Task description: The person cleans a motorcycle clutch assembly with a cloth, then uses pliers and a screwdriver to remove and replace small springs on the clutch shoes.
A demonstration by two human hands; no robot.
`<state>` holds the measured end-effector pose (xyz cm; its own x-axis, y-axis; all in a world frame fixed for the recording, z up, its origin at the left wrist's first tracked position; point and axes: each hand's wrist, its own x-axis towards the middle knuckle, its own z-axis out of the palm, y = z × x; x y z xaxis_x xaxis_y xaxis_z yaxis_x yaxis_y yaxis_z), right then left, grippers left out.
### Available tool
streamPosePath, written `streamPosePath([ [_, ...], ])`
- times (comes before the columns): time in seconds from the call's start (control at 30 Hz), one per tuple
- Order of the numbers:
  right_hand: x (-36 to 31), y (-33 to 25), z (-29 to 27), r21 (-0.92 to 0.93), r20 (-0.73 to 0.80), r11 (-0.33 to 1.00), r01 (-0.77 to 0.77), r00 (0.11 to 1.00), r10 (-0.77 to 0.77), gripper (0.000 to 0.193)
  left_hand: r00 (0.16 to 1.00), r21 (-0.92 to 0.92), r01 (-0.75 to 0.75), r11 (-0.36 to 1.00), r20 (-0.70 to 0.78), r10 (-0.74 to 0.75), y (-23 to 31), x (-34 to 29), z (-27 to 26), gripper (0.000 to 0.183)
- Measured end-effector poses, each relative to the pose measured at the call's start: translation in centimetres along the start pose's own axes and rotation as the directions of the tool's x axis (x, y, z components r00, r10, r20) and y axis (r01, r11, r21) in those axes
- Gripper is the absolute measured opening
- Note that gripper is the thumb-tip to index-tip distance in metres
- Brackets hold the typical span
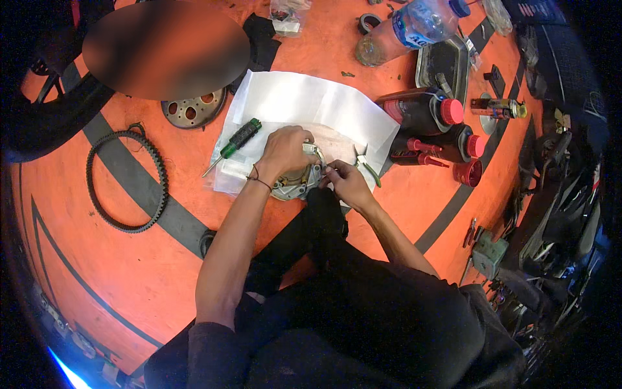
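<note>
A round metal brake plate (291, 190), with curved and cast parts on it, lies on a white paper sheet (285, 94). Curled over its upper part, my left hand (285, 148) grips it, and its fingertips are partly hidden. On the plate's right side my right hand (350, 183) has thumb and fingers pinched together; whatever is between them is too small to make out. Left of my left hand, a screwdriver (242, 137) with a green and black handle rests on the paper. Pliers with green handles (368, 170) lie just beyond my right hand.
Black bottles with red caps (451, 111) and a red cup (468, 173) stand at right. Farther back are a clear plastic bottle (405, 32) and a metal tray (459, 58). A toothed belt (91, 172) and a holed metal disc (194, 111) lie left on the orange floor.
</note>
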<state>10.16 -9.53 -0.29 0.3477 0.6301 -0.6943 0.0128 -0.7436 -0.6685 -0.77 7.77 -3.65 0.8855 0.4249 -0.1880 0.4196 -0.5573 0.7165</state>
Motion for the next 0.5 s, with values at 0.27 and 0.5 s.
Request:
streamPosePath([
  [0.27, -0.2, -1.4, -1.5, -0.341, 0.083, 0.939, 0.040, 0.996, -0.013, 0.022, 0.994, 0.032, -0.087, 0.996, 0.063, 0.085, 1.2, 0.1, 0.5, 0.038],
  [0.5, 0.3, 0.0, -0.7, -0.046, 0.103, 0.987, -0.152, 0.982, 0.156, 0.025, 0.997, 0.044, -0.054, 0.998, 0.066, 0.051, 1.5, 0.6, 0.7, 0.034],
])
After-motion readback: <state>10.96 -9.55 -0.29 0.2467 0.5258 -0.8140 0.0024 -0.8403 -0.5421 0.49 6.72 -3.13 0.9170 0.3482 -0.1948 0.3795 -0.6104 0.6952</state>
